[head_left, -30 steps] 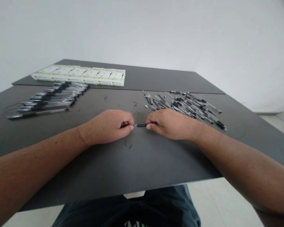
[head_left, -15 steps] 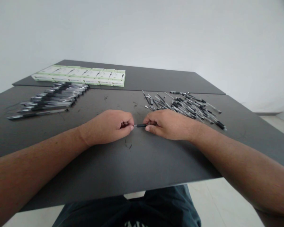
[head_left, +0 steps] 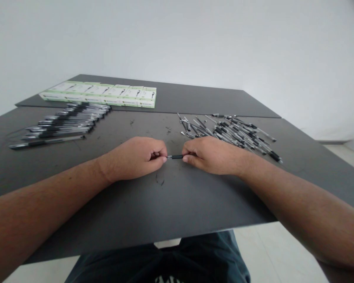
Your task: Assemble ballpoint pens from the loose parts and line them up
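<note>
Between my two hands, just above the table's middle, a pen [head_left: 177,157] lies level, its black grip and a short silvery piece showing in the gap. My left hand [head_left: 143,156] pinches its left end between thumb and finger; what exactly is under those fingertips is hidden. Closed on the other end, behind the black grip, is my right hand [head_left: 208,155], whose fingers cover the rest of the barrel. Just beyond my right hand lies a loose pile of pen parts [head_left: 238,135], clear barrels with black grips and thin refills.
Rows of pens [head_left: 61,122] lie side by side at the left. Behind them a line of white and green boxes [head_left: 97,94] stands on the rear table section [head_left: 194,98]. Small silvery bits [head_left: 182,133] lie at the pile's near left. The front table edge [head_left: 135,243] runs above my lap.
My right hand's fingertips have shifted slightly right along the pen, so more of the black grip shows. My left hand stays in place.
</note>
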Motion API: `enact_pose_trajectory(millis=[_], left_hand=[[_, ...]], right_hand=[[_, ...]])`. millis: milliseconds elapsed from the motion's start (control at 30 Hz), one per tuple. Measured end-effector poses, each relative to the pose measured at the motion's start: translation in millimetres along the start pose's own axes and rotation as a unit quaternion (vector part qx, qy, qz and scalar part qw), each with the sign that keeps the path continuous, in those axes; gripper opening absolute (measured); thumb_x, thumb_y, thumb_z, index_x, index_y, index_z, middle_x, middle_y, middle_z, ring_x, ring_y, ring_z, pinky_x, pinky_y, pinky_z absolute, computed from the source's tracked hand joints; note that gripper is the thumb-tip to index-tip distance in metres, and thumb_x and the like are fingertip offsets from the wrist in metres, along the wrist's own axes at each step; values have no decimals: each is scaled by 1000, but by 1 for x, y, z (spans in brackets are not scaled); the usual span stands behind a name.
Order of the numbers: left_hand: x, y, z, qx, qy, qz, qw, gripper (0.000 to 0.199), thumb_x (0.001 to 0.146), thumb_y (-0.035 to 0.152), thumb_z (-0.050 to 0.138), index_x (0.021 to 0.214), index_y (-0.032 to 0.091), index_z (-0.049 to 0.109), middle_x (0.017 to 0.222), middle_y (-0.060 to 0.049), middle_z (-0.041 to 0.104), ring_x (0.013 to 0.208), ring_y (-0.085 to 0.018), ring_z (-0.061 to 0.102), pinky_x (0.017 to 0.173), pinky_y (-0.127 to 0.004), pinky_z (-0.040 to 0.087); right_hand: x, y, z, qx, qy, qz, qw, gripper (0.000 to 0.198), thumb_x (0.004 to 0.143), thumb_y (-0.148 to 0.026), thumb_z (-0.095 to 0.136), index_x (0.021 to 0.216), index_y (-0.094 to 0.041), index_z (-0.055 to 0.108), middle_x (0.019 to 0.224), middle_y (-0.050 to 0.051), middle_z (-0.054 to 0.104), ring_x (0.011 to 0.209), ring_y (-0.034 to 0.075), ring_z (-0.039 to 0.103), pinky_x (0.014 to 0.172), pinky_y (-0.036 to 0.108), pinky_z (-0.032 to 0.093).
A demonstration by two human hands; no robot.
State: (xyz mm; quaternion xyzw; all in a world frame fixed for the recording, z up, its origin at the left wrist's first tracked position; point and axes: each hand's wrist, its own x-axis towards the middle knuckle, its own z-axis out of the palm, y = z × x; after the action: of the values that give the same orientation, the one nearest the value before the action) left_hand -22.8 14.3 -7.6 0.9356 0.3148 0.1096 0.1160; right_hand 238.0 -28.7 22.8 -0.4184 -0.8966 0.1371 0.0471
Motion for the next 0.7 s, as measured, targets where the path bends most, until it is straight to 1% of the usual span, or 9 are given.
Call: enact_pose_trajectory(millis=[100, 167, 233, 333, 400, 467, 533, 600, 700], left_hand=[[0, 0, 0, 2, -1, 1, 1000, 19, 93, 34, 55, 91, 24, 71, 83, 0, 75, 78, -18, 69, 70, -29, 43], [0, 0, 1, 2, 0, 0, 1000, 19, 93, 34, 55, 91, 24, 71, 82, 0, 75, 77, -18, 69, 70, -29, 43], [1, 0, 1, 2, 2, -2, 1000, 19, 92, 35, 55, 91, 23, 71, 81, 0, 75, 76, -18, 68, 68, -29, 43], [1, 0, 1, -1, 3, -2, 1000, 19, 92, 34, 56, 90, 24, 71, 81, 0, 75, 75, -18, 68, 68, -29, 43], [0, -1, 1, -2, 3, 1, 1000, 18, 92, 34, 56, 90, 24, 71, 82, 1, 75, 76, -18, 68, 69, -29, 43], [0, -2, 1, -1, 4, 4, 1000, 18, 93, 34, 56, 91, 24, 71, 82, 1, 75, 77, -18, 68, 69, -29, 42], [0, -2, 2, 2, 4, 5, 1000, 18, 93, 34, 55, 91, 24, 71, 82, 1, 75, 77, -18, 68, 69, -29, 42], [0, -2, 2, 2, 2, 5, 1000, 19, 93, 34, 55, 91, 24, 71, 83, 0, 75, 77, -18, 68, 70, -29, 42], [1, -1, 2, 1, -3, 2, 1000, 19, 93, 35, 55, 91, 24, 71, 83, 0, 75, 77, -18, 68, 70, -30, 42]], right_hand=[[0, 0, 0, -7, -8, -22, 1000, 24, 106, -28, 52, 103, -17, 73, 98, 8, 76, 88, 20, 66, 79, 31, 42], [0, 1, 1, 7, 0, -14, 1000, 21, 104, -30, 57, 109, -18, 73, 99, 7, 77, 87, 20, 66, 78, 30, 42], [0, 1, 1, 19, 9, 5, 1000, 18, 100, -31, 65, 111, -18, 72, 95, 5, 76, 82, 18, 66, 73, 29, 42], [0, 1, 1, 9, 4, 8, 1000, 14, 100, -29, 64, 104, -18, 72, 92, 5, 75, 78, 18, 64, 71, 29, 40], [0, 0, 0, -5, -3, -8, 1000, 19, 104, -27, 57, 102, -17, 73, 94, 7, 76, 82, 19, 65, 74, 30, 41], [0, 0, 0, -5, -4, -18, 1000, 23, 106, -28, 54, 105, -17, 73, 99, 8, 77, 88, 20, 66, 78, 30, 42], [0, 0, 1, 9, 6, -8, 1000, 20, 103, -31, 59, 109, -18, 73, 98, 7, 77, 87, 20, 67, 77, 30, 42], [0, 0, 1, 17, 14, 8, 1000, 17, 100, -31, 65, 108, -18, 72, 94, 5, 76, 82, 18, 66, 73, 29, 41], [0, 0, 0, -3, 5, -2, 1000, 17, 103, -28, 59, 102, -18, 72, 93, 6, 76, 82, 19, 66, 75, 30, 42]])
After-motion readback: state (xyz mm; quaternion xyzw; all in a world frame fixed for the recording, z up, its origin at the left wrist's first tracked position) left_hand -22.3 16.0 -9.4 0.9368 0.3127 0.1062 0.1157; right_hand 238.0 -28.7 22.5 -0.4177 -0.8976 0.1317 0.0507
